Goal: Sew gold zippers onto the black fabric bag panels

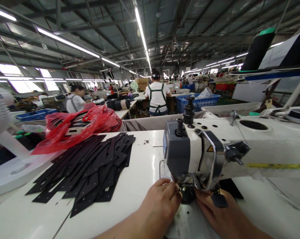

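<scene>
A sewing workshop — sewing machine (202,146), thread cones (258,49), workers at tables beyond.

From my feed: machine head (177,146) dark grey w/ white body (259,139), yellow strip w/ black marks on it; cut pieces (95,169) solid black; bag (90,122) translucent red; tabletop (142,156) glossy white; crate (199,102) blue.
</scene>
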Demonstrator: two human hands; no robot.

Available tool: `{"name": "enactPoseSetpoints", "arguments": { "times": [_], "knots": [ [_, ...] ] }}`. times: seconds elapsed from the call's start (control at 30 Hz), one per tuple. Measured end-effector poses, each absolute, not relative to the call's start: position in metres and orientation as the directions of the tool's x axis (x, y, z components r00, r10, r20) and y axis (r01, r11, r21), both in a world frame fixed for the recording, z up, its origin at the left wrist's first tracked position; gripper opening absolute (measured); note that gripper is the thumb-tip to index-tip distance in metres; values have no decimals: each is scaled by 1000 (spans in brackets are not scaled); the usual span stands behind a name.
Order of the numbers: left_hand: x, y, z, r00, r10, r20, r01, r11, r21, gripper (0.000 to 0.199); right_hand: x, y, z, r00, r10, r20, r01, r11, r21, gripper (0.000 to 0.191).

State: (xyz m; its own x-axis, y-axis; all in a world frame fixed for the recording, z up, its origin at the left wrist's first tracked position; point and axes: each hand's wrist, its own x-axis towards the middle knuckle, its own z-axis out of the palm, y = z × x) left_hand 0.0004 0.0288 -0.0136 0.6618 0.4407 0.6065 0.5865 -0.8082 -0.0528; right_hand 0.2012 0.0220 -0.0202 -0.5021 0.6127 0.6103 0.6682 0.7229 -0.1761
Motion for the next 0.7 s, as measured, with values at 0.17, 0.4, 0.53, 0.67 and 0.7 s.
{"name": "enactPoseSetpoints", "arguments": {
  "times": [0.17, 0.4, 0.53, 0.67, 0.7],
  "knots": [
    [-2, 30, -12, 681, 463, 568, 585, -810, -41, 14, 201, 24, -22, -499, 610, 616, 666, 724, -178, 27],
    [-4, 29, -18, 652, 486, 582, 563, -825, 58, 9, 203, 24, -24, -503, 626, 595, 678, 713, -177, 29],
    [-3, 29, -19, 633, 467, 617, 577, -817, 27, 10, 202, 25, -24, -491, 620, 612, 669, 718, -190, 31],
    [-1, 31, -19, 617, 474, 629, 598, -801, 17, 12, 202, 26, -26, -454, 619, 641, 672, 710, -209, 30],
    [-1, 31, -19, 617, 477, 626, 601, -799, 17, 11, 202, 26, -26, -461, 618, 638, 665, 716, -212, 30]
  ]
}}
